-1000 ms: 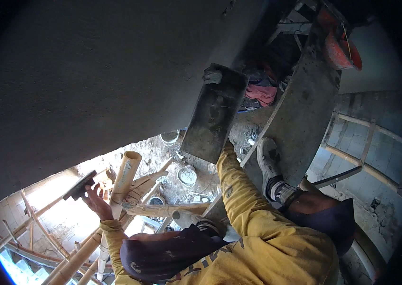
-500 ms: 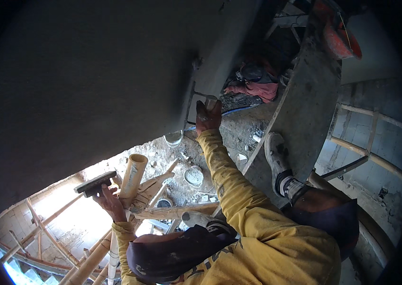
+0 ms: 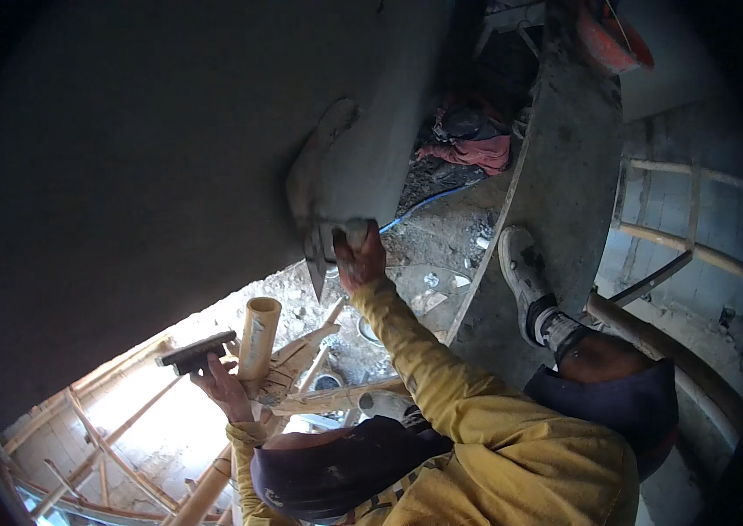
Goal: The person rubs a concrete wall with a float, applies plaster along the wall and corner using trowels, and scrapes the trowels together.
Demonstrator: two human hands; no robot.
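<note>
My right hand [image 3: 360, 259] grips a plastering trowel [image 3: 326, 247] pressed against the dark grey plastered surface [image 3: 161, 158]. A raised smear of wet mortar [image 3: 328, 140] runs up from the trowel along that surface. My left hand [image 3: 222, 381] holds a dark rectangular float [image 3: 196, 349] below the surface's lower edge, beside an upright yellow bamboo pole [image 3: 259, 337].
My foot rests on a long concrete-stained board [image 3: 556, 175] at right, with a red bucket [image 3: 613, 44] at its top. A co-worker in pink [image 3: 472, 149] crouches below. Bamboo scaffolding [image 3: 100, 438] surrounds me; a bucket [image 3: 328, 384] and rubble lie on the ground below.
My right hand has turned the trowel onto the plaster and moved it down and left; a mortar smear now shows. My left hand with the float has shifted slightly right.
</note>
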